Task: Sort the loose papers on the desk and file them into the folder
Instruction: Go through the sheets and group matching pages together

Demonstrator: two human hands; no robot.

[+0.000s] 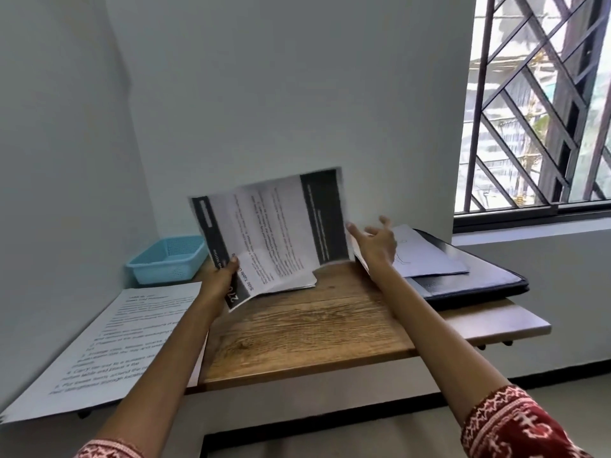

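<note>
We look down over a small wooden desk [307, 328] set against a pale wall, with a barred window [535, 104] to the right. Both of the person's arms reach forward, each in a red patterned sleeve [509, 428].

The left hand [222, 276] pinches the lower left edge of a printed sheet [274, 233], thumb on top and fingers curled beneath. We see this sheet lifted off the desk, tilted up toward the wall and slightly blurred; it carries lines of text between dark bands, and its lower right corner droops onto the wood.

The right hand [377, 241] hovers just beside the sheet's right edge with fingers spread and relaxed, gripping nothing. We cannot tell whether a fingertip touches the paper.

Behind that hand, a black folder [479, 279] lies open at the desk's right end, overhanging the edge, with a white page [426, 256] resting on it.

At the left, another printed page [109, 348] of numbered text lies flat, reaching past the desk's near edge. Beyond it, at the back left corner, sits a light blue plastic basket [165, 259].
</note>
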